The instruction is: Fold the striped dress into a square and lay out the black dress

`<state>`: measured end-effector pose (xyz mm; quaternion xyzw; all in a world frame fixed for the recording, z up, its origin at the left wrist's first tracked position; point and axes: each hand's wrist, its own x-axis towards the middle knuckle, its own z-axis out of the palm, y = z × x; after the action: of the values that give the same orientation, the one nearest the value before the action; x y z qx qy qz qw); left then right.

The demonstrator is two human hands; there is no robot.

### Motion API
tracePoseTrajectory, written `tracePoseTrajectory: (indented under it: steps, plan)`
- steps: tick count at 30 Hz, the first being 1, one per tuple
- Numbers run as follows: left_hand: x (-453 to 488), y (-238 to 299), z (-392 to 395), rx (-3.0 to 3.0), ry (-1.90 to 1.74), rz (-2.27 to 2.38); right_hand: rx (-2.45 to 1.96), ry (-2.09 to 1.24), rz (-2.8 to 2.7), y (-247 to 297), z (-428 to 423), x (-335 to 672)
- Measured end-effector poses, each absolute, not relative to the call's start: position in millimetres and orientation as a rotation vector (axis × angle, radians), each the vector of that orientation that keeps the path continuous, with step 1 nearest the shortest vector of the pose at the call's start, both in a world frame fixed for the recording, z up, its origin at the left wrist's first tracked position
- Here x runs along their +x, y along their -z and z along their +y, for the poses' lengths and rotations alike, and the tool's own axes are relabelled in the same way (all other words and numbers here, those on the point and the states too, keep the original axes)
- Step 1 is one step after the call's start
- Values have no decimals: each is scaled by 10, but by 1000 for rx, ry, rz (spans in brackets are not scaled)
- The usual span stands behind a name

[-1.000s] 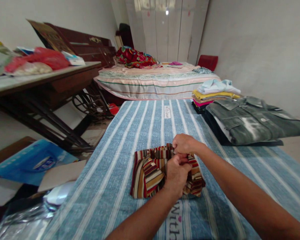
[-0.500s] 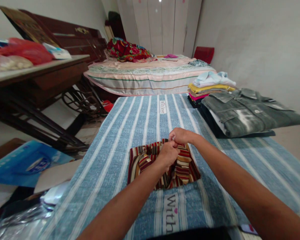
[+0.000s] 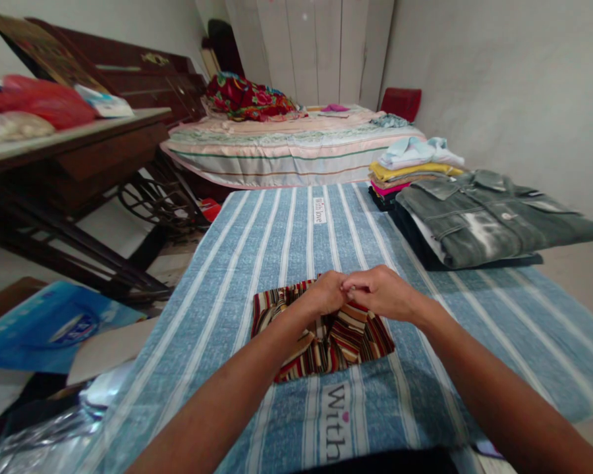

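A small folded garment (image 3: 346, 342) with red, black, cream and tan stripes lies rumpled on a blue-and-white striped cloth (image 3: 227, 283). My left hand (image 3: 330, 291) is closed at the garment's far edge, its fingers pinching the fabric there. Right beside it, my right hand (image 3: 386, 293) is bent over the same edge, thumb and fingers pinched together against the left fingertips. The exact bit of cloth between the fingers is mostly hidden by the hands.
To the right sit a folded grey-green denim jacket (image 3: 494, 217) and a stack of folded clothes (image 3: 415, 164). A bed (image 3: 286, 155) stands behind. A sewing-machine table (image 3: 79, 141) and a blue package (image 3: 54, 329) are on the left.
My right hand has come nearer and turned over, and my left hand has shifted slightly farther away. The garment's near part has been rearranged, with its folds lying differently.
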<state>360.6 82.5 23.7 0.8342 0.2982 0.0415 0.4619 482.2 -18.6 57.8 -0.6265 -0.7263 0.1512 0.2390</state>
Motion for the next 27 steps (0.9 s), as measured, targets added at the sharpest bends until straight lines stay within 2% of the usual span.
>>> tracePoseTrajectory:
  steps: [5, 17, 22, 27]
  plan:
    - [3585, -251, 880, 2030, -63, 680, -1889, -253, -2173, -572, -287, 4677]
    - [3598, -379, 877, 1952, 22, 645, -1801, -508, -2408, -525, -279, 4369]
    - [3299, -723, 817, 2293, -19, 559, -1785, -550, -2394, -483, -266, 4397]
    - [2790, -1067, 661, 2518, 280, 377, -1760, -599, -2329, -466, -297, 4433]
